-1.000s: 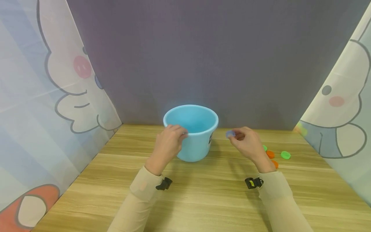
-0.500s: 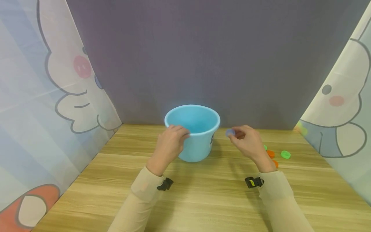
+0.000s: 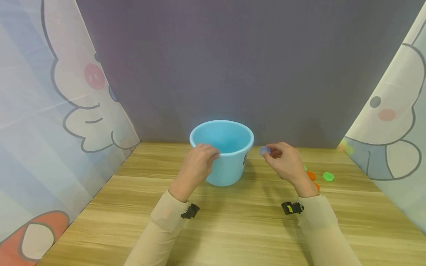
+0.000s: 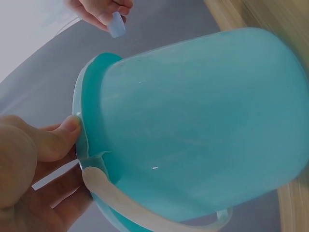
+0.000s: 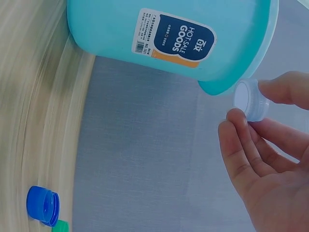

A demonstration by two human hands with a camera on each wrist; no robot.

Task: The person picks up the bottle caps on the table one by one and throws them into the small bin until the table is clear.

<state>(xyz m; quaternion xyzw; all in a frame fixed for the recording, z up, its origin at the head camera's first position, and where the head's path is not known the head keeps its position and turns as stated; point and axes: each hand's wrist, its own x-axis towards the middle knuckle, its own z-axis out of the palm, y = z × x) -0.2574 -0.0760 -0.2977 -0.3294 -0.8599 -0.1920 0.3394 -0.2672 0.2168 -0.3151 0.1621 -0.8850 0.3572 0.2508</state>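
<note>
A light-blue plastic bucket (image 3: 229, 170) stands upright on the wooden table, with a white handle (image 4: 130, 205) hanging at its side in the left wrist view. My left hand (image 3: 194, 168) grips the near rim, thumb outside and fingers over the lip. To the right of the bucket, my right hand (image 3: 286, 162) pinches a pale translucent bottle cap (image 5: 251, 100) between thumb and fingertips. That cap is held above the table at about rim height, a short way from the bucket. A printed label (image 5: 178, 38) shows on the bucket's right side.
Right of my right hand lie a green cap (image 3: 328, 177) and two orange caps (image 3: 311, 176), with another green one partly hidden. The right wrist view also shows a blue cap (image 5: 42, 205) on the table. A dark panel (image 3: 213, 66) rises behind the table, with cartoon curtains (image 3: 386, 122) at both sides.
The bucket and my left hand on its rim have shifted slightly to the right. My right hand, still pinching the bottle cap, has risen very slightly.
</note>
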